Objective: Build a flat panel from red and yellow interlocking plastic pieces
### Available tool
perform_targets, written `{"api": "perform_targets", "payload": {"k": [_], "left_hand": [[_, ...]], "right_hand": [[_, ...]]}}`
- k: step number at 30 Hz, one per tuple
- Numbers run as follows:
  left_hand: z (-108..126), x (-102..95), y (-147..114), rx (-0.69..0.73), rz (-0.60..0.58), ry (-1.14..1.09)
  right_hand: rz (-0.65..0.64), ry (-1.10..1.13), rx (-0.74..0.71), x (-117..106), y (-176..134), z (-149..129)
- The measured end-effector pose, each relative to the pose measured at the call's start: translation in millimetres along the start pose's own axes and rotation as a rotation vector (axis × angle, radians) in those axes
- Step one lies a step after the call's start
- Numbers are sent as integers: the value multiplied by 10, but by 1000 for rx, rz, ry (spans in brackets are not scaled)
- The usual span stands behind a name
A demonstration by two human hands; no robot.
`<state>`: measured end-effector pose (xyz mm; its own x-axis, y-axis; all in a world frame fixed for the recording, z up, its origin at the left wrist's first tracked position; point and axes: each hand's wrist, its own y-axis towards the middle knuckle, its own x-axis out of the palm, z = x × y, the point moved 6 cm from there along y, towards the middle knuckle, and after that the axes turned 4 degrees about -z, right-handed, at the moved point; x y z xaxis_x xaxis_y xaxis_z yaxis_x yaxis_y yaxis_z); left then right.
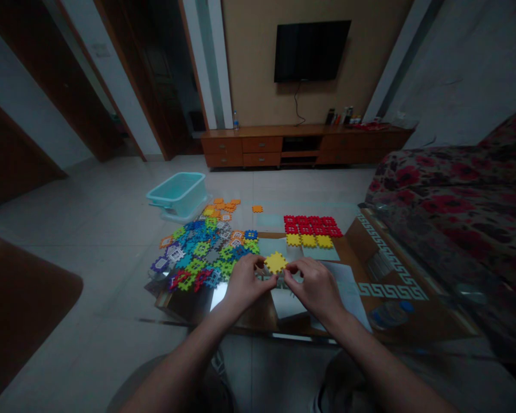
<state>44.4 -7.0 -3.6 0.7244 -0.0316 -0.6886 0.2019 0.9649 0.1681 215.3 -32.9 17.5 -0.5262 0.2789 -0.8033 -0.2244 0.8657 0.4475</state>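
A yellow toothed interlocking tile (275, 263) is pinched between my two hands above the glass table. My left hand (246, 279) grips its left edge with thumb and fingers. On the opposite edge, the fingertips of my right hand (317, 285) are closed. Just beyond, a row of yellow tiles (308, 241) lies against rows of red tiles (309, 224). To the left spreads a heap of mixed green, blue, grey and purple tiles (201, 249). One orange tile (257, 209) lies apart near the table's far edge, with more orange tiles (231, 205) to its left.
An aqua plastic bin (178, 192) stands at the table's far left. White paper (348, 287) lies under my right hand, and a blue-capped water bottle (391, 315) rests on its side at the right. A floral sofa (451, 178) borders the right side.
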Motion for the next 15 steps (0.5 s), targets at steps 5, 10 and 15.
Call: {"api": "perform_targets", "payload": {"k": [5,10,15], "left_hand": [[24,-7,3,-10,0,-5],[25,-7,14,-17,-7,-51],[9,-2,17,-26,-19,-70]], "right_hand": [[29,8,2,-16,5,0],[52,-1,1,-43,17,-1],[68,-13,-14,-71,25,-9]]}}
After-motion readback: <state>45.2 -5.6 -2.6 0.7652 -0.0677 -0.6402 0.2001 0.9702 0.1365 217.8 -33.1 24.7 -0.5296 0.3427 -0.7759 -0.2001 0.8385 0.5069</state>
